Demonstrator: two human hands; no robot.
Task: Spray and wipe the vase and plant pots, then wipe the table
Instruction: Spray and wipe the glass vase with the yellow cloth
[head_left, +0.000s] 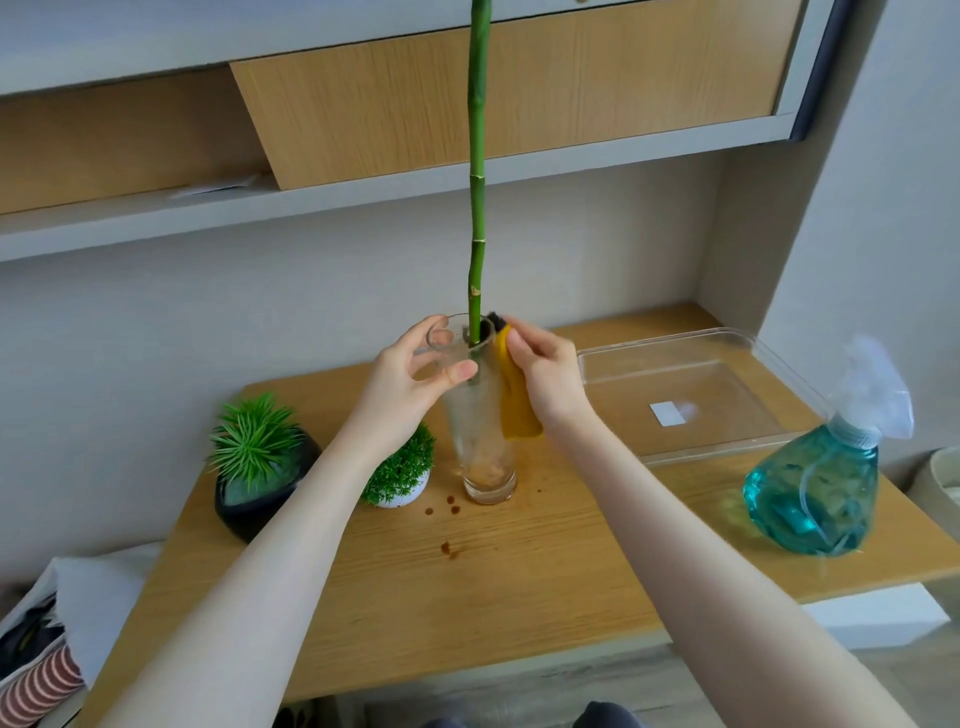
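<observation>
A tall clear glass vase (480, 447) stands on the wooden table (571, 561) with a long green bamboo stalk (478, 208) rising out of it. My left hand (410, 374) grips the vase near its rim, fingers curled round the glass. My right hand (545, 374) holds a yellow cloth (514, 405) against the vase's right side near the top. A black pot with a spiky green plant (260, 467) and a small white pot with a round green plant (402, 475) sit left of the vase. A blue spray bottle (826, 478) stands at the table's right edge.
A clear plastic tray (691, 395) lies at the back right of the table. Brown drops (449, 509) spot the tabletop in front of the vase. Shelves and a cabinet hang above. A bag with striped cloth (36, 675) sits on the floor at the left.
</observation>
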